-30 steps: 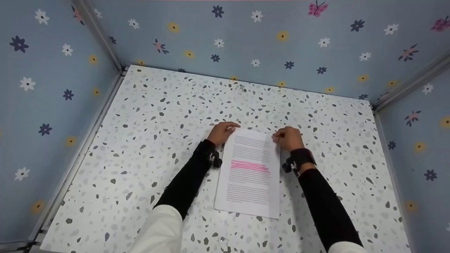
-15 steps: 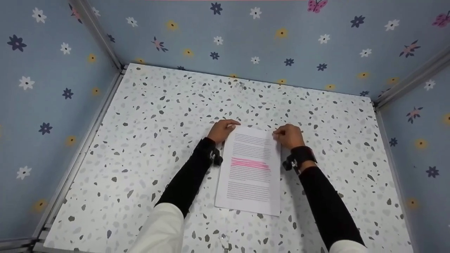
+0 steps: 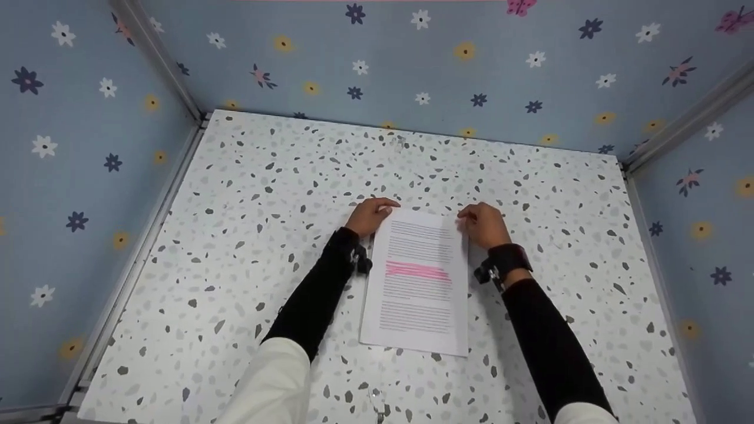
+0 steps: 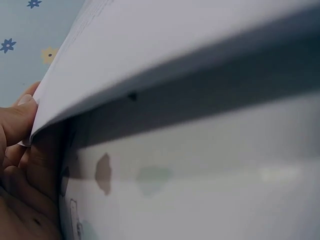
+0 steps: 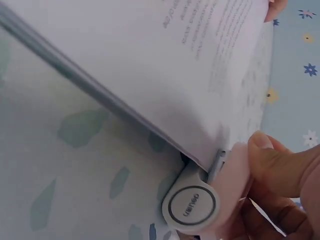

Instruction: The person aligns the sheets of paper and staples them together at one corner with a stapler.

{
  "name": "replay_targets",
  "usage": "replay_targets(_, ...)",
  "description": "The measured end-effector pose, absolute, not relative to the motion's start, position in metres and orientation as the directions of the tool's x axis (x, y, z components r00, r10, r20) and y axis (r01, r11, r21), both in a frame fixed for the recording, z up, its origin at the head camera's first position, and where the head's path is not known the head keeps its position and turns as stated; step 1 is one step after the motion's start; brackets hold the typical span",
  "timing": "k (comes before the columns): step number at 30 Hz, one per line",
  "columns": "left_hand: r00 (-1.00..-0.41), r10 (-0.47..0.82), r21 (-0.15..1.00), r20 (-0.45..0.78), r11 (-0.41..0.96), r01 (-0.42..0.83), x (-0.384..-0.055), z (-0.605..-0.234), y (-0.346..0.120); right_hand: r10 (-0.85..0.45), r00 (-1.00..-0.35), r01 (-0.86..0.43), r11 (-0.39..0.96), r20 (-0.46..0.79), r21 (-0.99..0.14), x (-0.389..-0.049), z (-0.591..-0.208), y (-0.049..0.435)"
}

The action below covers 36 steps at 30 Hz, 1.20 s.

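Note:
A stack of printed paper sheets (image 3: pixel 415 306) lies upright before me, with a band of pink highlighter (image 3: pixel 417 271) across the text. My left hand (image 3: pixel 368 218) pinches its top left corner; in the left wrist view the thumb (image 4: pixel 20 117) presses on the edge and the sheets bow up from the table. At the top right corner, my right hand (image 3: pixel 486 226) grips a small pink and white stapler-like tool (image 5: pixel 192 206) with a round white end. The paper's corner reaches the tool's metal part (image 5: pixel 218 164). Whether it is a stapler or a staple remover, I cannot tell.
The white speckled table (image 3: pixel 283 171) spreads around the paper. Blue flower-patterned panels (image 3: pixel 412 65) stand at the back and both sides. A small clear object (image 3: pixel 377 400) shows near the front, too faint to identify.
The head view has tilted slightly. Both hands keep their hold at the paper's top corners, and the stack stays flat between them.

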<state>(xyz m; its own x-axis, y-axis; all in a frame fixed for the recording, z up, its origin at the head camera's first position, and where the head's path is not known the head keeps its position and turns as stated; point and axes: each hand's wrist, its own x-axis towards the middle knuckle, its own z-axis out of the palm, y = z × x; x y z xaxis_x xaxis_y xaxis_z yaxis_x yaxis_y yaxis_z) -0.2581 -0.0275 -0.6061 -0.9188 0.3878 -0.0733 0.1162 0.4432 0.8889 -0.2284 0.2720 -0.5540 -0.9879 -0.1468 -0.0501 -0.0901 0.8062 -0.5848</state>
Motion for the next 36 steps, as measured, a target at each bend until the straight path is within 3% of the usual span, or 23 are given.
replay_targets(8,-0.918,0.396,0.893,-0.018,0.419,0.164,-0.262,-0.608,-0.028,-0.160,-0.986,-0.158,0.811,0.046,-0.564,-0.222,-0.555,0.274)
replay_targets(31,-0.922,0.384,0.889,-0.048,0.438,0.136,-0.259,-0.608,-0.024,-0.121,-0.991,-0.129,0.825,0.050,-0.550,-0.218,-0.553,0.281)
replay_targets(36,-0.922,0.383,0.888,-0.050,0.439,0.134,-0.255,-0.606,-0.028,-0.121,-0.987,-0.160,0.829,0.109,-0.535,-0.214,-0.541,0.295)
